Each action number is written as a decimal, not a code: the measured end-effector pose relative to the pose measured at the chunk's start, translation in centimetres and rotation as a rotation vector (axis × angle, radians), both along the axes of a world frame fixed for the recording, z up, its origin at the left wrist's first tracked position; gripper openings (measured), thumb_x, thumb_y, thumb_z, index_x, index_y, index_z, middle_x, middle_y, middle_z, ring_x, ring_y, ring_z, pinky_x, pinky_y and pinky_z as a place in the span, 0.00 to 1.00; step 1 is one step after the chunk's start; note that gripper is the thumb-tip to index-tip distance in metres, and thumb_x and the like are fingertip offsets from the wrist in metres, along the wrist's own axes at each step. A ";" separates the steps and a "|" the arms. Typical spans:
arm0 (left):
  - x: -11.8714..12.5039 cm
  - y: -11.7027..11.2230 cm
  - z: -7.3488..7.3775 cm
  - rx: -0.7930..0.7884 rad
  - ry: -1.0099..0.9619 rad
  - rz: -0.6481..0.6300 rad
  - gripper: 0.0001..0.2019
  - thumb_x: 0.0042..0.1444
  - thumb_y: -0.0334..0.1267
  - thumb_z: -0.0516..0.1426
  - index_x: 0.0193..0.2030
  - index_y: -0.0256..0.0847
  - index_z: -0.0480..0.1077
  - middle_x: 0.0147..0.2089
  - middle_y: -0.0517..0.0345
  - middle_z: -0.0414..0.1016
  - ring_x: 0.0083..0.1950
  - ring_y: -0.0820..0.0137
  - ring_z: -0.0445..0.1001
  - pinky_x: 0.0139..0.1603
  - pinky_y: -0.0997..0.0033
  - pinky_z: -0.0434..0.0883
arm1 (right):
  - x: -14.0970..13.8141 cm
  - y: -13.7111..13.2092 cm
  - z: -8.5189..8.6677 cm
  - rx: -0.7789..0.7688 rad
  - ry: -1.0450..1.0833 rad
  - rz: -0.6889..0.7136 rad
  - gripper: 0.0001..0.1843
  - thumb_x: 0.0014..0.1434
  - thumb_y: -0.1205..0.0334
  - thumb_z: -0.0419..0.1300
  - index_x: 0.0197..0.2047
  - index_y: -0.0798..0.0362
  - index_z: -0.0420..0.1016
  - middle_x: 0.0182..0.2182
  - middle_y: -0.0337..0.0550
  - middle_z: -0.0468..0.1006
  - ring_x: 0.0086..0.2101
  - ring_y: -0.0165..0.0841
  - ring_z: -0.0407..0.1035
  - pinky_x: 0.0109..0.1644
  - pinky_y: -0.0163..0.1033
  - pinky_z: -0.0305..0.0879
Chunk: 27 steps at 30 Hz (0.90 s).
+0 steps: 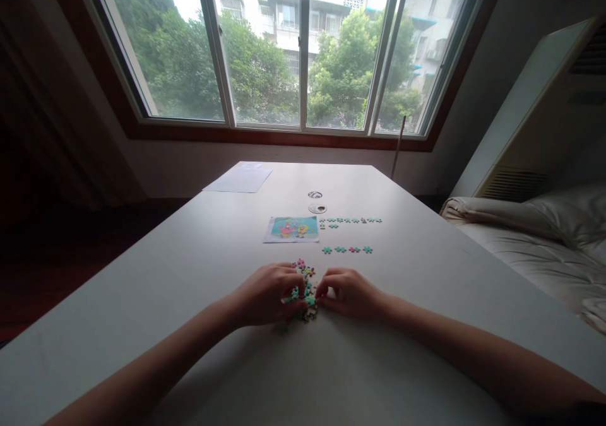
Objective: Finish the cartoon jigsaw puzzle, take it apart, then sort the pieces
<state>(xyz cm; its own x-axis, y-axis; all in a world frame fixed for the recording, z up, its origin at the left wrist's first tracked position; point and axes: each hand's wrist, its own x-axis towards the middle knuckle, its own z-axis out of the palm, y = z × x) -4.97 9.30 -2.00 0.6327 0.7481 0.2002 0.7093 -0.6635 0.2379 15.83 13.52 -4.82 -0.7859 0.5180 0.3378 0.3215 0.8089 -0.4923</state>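
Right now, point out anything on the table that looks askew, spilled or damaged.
Nothing plainly stands out. The puzzle pieces between the left hand and right hand lie in a loose heap, while others form rows beside the picture sheet; damage to single pieces is too small to judge.

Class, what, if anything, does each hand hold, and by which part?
Left hand and right hand are at the jigsaw pieces; whether either grips one cannot be told.
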 end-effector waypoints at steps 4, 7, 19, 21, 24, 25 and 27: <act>0.0 0.0 0.0 -0.013 -0.023 0.006 0.05 0.50 0.38 0.55 0.28 0.39 0.68 0.25 0.60 0.67 0.29 0.72 0.64 0.29 0.76 0.59 | -0.1 -0.1 0.0 0.041 0.024 0.004 0.04 0.51 0.65 0.57 0.31 0.53 0.73 0.27 0.38 0.72 0.24 0.23 0.63 0.30 0.28 0.59; 0.0 -0.1 0.1 -0.037 -0.067 0.002 0.04 0.51 0.36 0.54 0.30 0.40 0.69 0.25 0.59 0.68 0.30 0.72 0.65 0.30 0.76 0.60 | 0.0 -0.1 0.4 0.099 0.065 0.017 0.04 0.52 0.65 0.56 0.31 0.53 0.73 0.27 0.39 0.72 0.26 0.25 0.65 0.32 0.30 0.60; 0.9 -0.2 0.2 -0.339 -0.525 0.195 0.10 0.52 0.40 0.54 0.28 0.35 0.69 0.20 0.65 0.59 0.22 0.79 0.55 0.22 0.79 0.55 | 0.2 0.0 0.9 0.187 0.263 -0.088 0.07 0.55 0.62 0.55 0.39 0.52 0.70 0.29 0.41 0.73 0.27 0.27 0.64 0.35 0.34 0.61; 1.0 0.0 0.0 -0.413 -0.626 0.227 0.12 0.52 0.43 0.54 0.28 0.34 0.68 0.20 0.66 0.58 0.21 0.79 0.54 0.20 0.80 0.53 | 0.3 -0.1 1.0 0.198 0.275 -0.117 0.10 0.55 0.60 0.56 0.41 0.52 0.69 0.30 0.41 0.72 0.27 0.26 0.63 0.35 0.35 0.61; 1.1 0.2 -0.2 -0.467 -0.738 0.234 0.13 0.51 0.44 0.55 0.29 0.34 0.68 0.21 0.64 0.61 0.22 0.79 0.56 0.21 0.80 0.54 | 0.3 -0.1 1.1 0.217 0.280 -0.130 0.15 0.53 0.57 0.58 0.43 0.52 0.67 0.30 0.40 0.73 0.27 0.27 0.63 0.35 0.36 0.61; 1.2 0.3 -0.2 -0.479 -0.762 0.235 0.13 0.51 0.44 0.55 0.29 0.34 0.69 0.22 0.64 0.62 0.23 0.79 0.57 0.22 0.80 0.55 | 0.3 -0.1 1.0 0.219 0.279 -0.132 0.15 0.52 0.56 0.58 0.44 0.52 0.67 0.30 0.40 0.73 0.27 0.27 0.63 0.35 0.36 0.61; 1.3 0.2 -0.2 -0.496 -0.789 0.235 0.13 0.50 0.44 0.56 0.28 0.33 0.69 0.23 0.63 0.63 0.24 0.78 0.58 0.23 0.79 0.56 | 0.2 -0.1 1.0 0.224 0.280 -0.140 0.15 0.52 0.55 0.59 0.43 0.51 0.67 0.30 0.40 0.73 0.27 0.27 0.63 0.35 0.36 0.61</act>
<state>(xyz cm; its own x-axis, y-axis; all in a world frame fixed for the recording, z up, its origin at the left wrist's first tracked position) -3.68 9.54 -2.22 0.2738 0.9528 0.1309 0.3268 -0.2202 0.9191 16.07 13.46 -3.86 -0.5737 0.5028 0.6466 0.3144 0.8641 -0.3930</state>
